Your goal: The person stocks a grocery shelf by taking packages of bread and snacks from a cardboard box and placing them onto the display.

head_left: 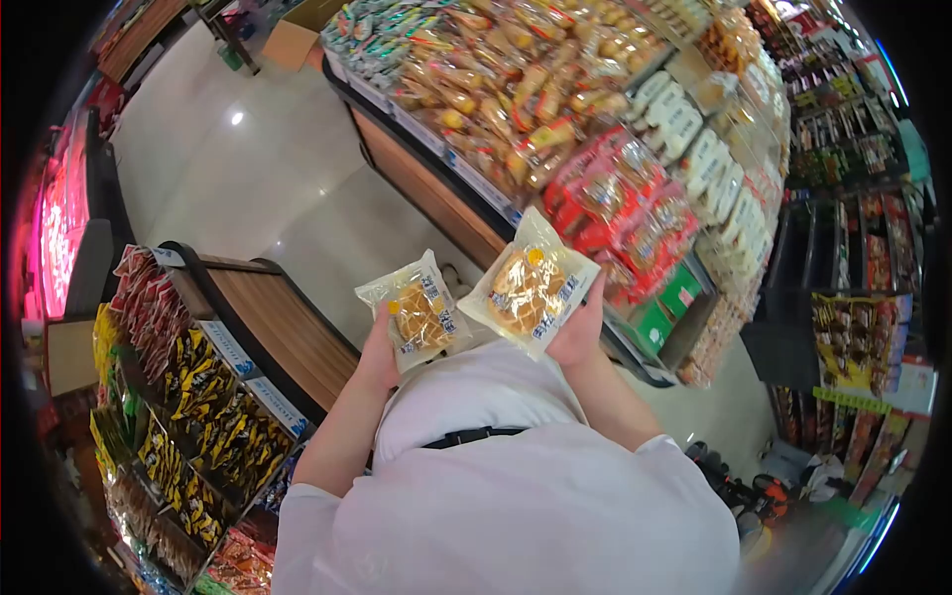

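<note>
Both hands are closed on goods, held up side by side in front of the white-clothed chest; the left hand (377, 359) grips from below a clear plastic packet with a golden pastry inside (416, 309); the right hand (580, 332) cups a larger clear packet holding a round golden pastry (529, 288); to compare them well, I judge, keep the labels facing up, clear of the slanted display shelf of red and yellow snack packets (595, 169).
</note>
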